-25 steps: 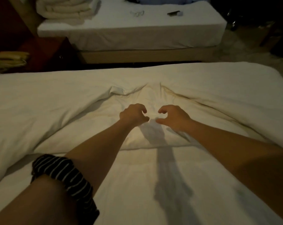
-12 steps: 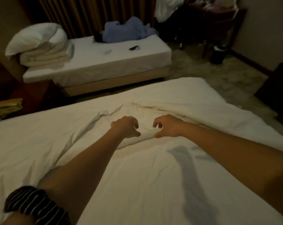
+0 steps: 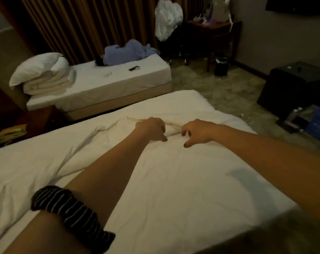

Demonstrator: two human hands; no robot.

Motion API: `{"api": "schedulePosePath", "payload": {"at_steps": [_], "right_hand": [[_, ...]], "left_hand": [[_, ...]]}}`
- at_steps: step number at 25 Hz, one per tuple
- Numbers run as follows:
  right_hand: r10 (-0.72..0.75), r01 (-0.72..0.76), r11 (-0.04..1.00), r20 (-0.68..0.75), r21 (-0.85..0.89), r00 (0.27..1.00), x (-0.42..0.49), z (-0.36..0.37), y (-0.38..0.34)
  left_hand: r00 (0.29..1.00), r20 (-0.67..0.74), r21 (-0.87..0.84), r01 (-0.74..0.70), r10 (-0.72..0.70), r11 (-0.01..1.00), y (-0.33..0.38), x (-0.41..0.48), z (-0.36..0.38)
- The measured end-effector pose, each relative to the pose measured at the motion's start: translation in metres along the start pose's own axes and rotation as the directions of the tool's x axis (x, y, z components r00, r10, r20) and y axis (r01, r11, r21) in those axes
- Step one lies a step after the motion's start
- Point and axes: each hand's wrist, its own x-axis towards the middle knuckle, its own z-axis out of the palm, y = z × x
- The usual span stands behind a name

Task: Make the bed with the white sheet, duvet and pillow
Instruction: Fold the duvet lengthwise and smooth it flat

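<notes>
My two hands reach toward twelve o'clock, close together, over the nearer of two beds [image 3: 261, 200]. The rumpled white cotton duvet [image 3: 174, 180] lies spread across it. My left hand [image 3: 151, 129] curls its fingers round a bunched ridge of that duvet, and my right hand [image 3: 197, 132] pinches the ridge's one o'clock end. One black-and-white striped sleeve [image 3: 71, 211] sits pushed up my left arm. At eleven o'clock the second bed [image 3: 119, 83] carries one folded white quilt stack [image 3: 45, 83], one plump white pillow [image 3: 34, 67] on top, and one crumpled blue garment [image 3: 126, 52].
</notes>
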Motion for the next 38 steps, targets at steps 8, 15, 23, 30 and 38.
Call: {"api": "schedulePosePath", "payload": {"at_steps": [8, 15, 23, 30, 38], "right_hand": [[0.094, -0.093, 0.995, -0.021, 0.021, 0.995, -0.127, 0.027, 0.094], [0.314, -0.302, 0.945, -0.079, 0.128, 0.946, -0.184, 0.026, 0.158], [0.389, -0.369, 0.903, -0.049, 0.221, 0.920, -0.206, 0.044, 0.231], [0.298, -0.277, 0.942, -0.092, 0.192, 0.950, -0.206, 0.023, 0.352], [0.122, -0.122, 0.992, -0.001, 0.024, 0.992, -0.130, -0.009, 0.447]], "left_hand": [[0.995, -0.014, 0.013, -0.102, 0.103, 0.995, 0.147, -0.040, 0.016], [0.956, 0.014, 0.078, -0.294, 0.294, 0.953, 0.232, -0.009, 0.016], [0.931, 0.056, 0.196, -0.364, 0.360, 0.911, 0.292, 0.030, 0.045], [0.983, 0.033, 0.204, -0.183, 0.180, 0.962, 0.381, 0.069, 0.057], [0.997, 0.055, 0.131, 0.055, -0.063, 0.990, 0.423, 0.113, 0.071]]}}
